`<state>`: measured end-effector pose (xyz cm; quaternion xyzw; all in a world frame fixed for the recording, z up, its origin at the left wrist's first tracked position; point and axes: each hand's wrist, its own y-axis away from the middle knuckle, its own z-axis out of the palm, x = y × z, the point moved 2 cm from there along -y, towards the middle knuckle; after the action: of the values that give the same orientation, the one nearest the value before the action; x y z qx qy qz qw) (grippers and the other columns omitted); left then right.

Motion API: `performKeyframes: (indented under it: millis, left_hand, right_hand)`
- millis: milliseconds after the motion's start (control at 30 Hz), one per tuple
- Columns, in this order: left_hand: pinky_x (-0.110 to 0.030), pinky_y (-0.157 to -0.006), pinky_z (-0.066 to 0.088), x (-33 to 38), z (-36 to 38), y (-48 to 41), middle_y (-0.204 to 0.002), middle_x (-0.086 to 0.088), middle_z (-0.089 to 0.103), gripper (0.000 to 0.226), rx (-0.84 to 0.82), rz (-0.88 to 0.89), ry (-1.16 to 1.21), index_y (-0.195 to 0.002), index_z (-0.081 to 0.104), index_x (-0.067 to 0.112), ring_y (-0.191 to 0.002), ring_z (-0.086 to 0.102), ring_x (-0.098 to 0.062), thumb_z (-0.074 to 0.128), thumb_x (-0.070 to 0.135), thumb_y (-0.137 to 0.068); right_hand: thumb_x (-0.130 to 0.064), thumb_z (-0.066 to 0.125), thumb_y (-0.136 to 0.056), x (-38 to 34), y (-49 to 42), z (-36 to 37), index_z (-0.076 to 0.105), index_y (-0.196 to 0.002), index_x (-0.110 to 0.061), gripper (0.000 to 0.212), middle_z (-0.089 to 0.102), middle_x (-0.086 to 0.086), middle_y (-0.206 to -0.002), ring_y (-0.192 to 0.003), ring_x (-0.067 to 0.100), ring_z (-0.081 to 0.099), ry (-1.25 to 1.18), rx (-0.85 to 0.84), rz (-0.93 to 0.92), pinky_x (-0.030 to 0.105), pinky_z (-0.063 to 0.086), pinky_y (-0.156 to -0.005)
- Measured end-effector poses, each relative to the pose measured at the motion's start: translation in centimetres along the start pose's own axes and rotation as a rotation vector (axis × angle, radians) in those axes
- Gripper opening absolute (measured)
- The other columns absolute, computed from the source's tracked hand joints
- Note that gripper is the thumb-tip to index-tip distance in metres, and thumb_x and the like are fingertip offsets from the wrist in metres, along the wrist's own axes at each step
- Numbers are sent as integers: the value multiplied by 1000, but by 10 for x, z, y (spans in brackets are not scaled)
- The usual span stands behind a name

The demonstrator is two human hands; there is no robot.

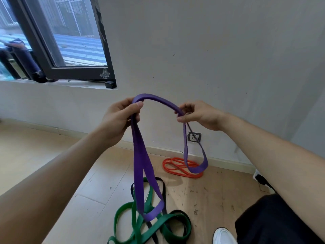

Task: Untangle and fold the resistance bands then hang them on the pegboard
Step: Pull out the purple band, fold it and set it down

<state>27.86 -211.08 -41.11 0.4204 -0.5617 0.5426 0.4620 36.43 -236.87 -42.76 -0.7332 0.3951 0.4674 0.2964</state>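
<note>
A purple resistance band (140,166) hangs in the air in front of me, arched between both hands. My left hand (117,118) grips its left part, from which a long loop drops toward the floor. My right hand (197,115) pinches its right part, and a shorter loop hangs below it. On the wooden floor beneath lie a green band (126,224) and a black band (164,192), tangled together. An orange band (175,167) lies coiled near the wall. No pegboard is in view.
A white wall stands ahead with a socket (194,137) low down and a dark-framed window (58,41) at the upper left. My white shoe (223,235) and dark trouser leg (274,221) are at the lower right. A black plug and cable (263,180) lie at the right.
</note>
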Motion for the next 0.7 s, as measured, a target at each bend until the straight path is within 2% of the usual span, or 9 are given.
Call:
performKeyframes:
  millis: [67,133,267,367,467,533,633,700]
  left_hand:
    - [-29,-74,43,3,13,-3,-75,3,51,9,-19,18,7,-103,68,14,-64,52,-12,62,17,-97]
    - [-27,-72,44,4,25,-5,-74,3,52,12,-49,34,-17,-108,67,10,-64,51,-11,61,14,-98]
    - [-23,-69,48,-1,34,-5,-74,6,60,24,-81,39,-158,-118,67,6,-68,53,-9,63,16,-97]
    - [-28,-74,54,-6,27,-2,-80,3,64,24,-62,36,-262,-117,69,9,-71,58,-10,69,17,-95]
    - [-32,-84,57,-15,21,3,-87,-3,70,24,-116,-18,-338,-116,66,14,-78,66,-16,71,15,-92]
    - [-31,-86,59,-23,18,8,-90,0,73,20,-174,-70,-365,-112,66,16,-86,71,-15,70,14,-93]
    - [-28,-83,58,-31,16,12,-96,0,74,19,-243,-121,-372,-111,66,15,-95,72,-16,69,11,-93]
    - [-28,-83,58,-34,13,14,-99,-2,74,21,-259,-144,-361,-113,65,14,-98,72,-18,69,12,-93]
  right_hand:
    - [-11,80,-83,-9,3,13,70,-112,-7,31,68,23,-105,-100,34,67,75,-77,12,43,51,-101]
    - [-15,79,-85,-24,5,25,68,-117,-8,35,71,17,-113,-107,26,69,59,-109,-26,37,52,-102]
    - [-17,76,-88,-45,4,37,70,-108,-8,23,72,4,-94,-92,12,69,18,-69,-167,23,53,-85]
    - [-17,74,-89,-44,5,36,70,-109,0,26,68,8,-89,-83,15,66,12,-41,-185,23,54,-80]
    - [-12,72,-90,-45,6,37,69,-104,2,19,67,-1,-79,-75,10,63,-34,-42,-190,21,52,-74]
    - [-9,72,-90,-49,6,40,68,-101,0,15,65,0,-78,-75,11,61,-94,-30,-206,22,52,-74]
    - [-10,71,-90,-53,5,41,67,-105,3,20,62,12,-88,-80,18,60,-145,-2,-235,29,51,-81]
    - [-13,70,-92,-54,3,38,68,-102,-3,14,63,8,-88,-80,16,61,-183,21,-240,35,51,-87]
